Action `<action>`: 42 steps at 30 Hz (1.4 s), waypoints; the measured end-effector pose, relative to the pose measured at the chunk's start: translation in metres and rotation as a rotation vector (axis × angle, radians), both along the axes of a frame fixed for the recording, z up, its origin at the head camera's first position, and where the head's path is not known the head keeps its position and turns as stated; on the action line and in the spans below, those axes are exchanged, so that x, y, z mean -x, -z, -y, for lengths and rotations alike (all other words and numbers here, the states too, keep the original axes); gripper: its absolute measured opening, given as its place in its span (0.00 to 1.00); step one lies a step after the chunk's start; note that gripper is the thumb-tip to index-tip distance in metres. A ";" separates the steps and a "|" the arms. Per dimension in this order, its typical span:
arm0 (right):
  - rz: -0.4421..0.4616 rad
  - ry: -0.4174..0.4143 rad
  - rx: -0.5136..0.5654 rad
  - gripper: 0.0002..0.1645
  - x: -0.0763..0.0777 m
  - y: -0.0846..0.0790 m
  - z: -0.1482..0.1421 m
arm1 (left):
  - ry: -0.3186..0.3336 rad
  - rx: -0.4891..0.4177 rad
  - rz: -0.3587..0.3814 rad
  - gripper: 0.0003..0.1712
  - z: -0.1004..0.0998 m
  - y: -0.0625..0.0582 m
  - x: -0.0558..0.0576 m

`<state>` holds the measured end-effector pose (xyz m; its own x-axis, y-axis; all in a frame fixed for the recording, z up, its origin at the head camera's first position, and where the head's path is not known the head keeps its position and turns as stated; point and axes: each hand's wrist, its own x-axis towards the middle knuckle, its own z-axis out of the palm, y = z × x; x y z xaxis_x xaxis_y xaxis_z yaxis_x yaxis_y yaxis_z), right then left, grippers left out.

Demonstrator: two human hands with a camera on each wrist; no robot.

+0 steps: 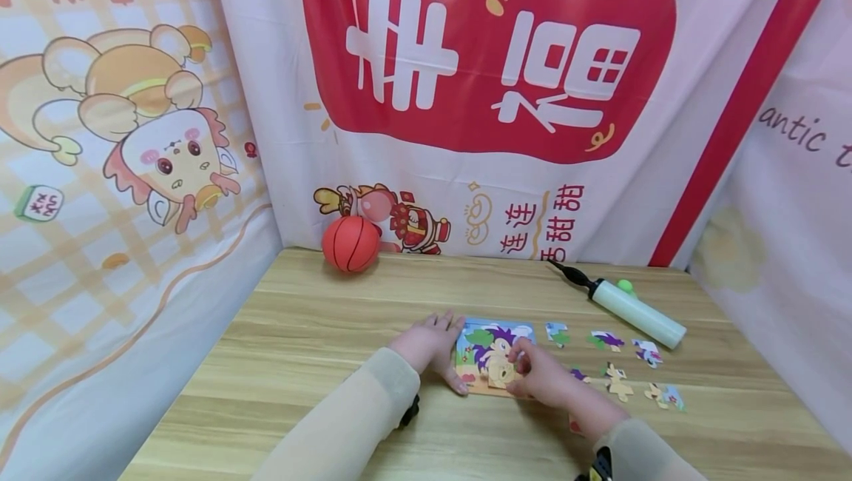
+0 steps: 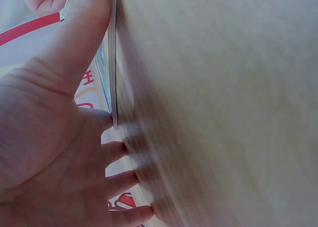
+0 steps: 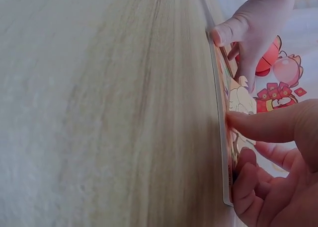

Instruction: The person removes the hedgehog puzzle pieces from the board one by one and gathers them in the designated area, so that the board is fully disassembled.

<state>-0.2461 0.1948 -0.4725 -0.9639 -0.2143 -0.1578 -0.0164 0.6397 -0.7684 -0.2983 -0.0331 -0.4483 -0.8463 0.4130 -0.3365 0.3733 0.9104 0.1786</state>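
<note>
Two hands on colourful puzzle board [image 1: 495, 359], left hand [image 1: 429, 348] flat, right hand [image 1: 542, 377] pressing fingertips

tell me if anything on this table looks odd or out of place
Nothing looks damaged or spilled. The loose puzzle pieces lie scattered right of the puzzle board, where both hands work. The odd ones out are the orange ball and the hand pump at the back of the table.

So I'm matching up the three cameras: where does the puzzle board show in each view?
Head: puzzle board at lower centre, between both hands.
Left wrist: thin edge at upper left, by the left thumb.
Right wrist: edge-on at right, under the right fingertips.
Shared landmark: the wooden table.
</note>
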 end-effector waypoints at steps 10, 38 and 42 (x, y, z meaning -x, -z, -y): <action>0.059 0.040 0.141 0.09 -0.001 0.000 0.001 | 0.004 0.000 0.008 0.79 0.001 0.004 0.003; -0.065 0.138 0.275 0.14 -0.017 -0.069 -0.101 | 0.001 -0.003 0.004 0.80 0.001 0.005 0.002; -0.049 0.139 0.280 0.14 -0.026 -0.066 -0.122 | 0.001 -0.008 0.004 0.80 0.001 0.005 0.002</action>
<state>-0.2198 0.3168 -0.4069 -0.9921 -0.1082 -0.0636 0.0148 0.4022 -0.9155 -0.3008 -0.0341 -0.4537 -0.8443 0.4168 -0.3368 0.3738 0.9084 0.1871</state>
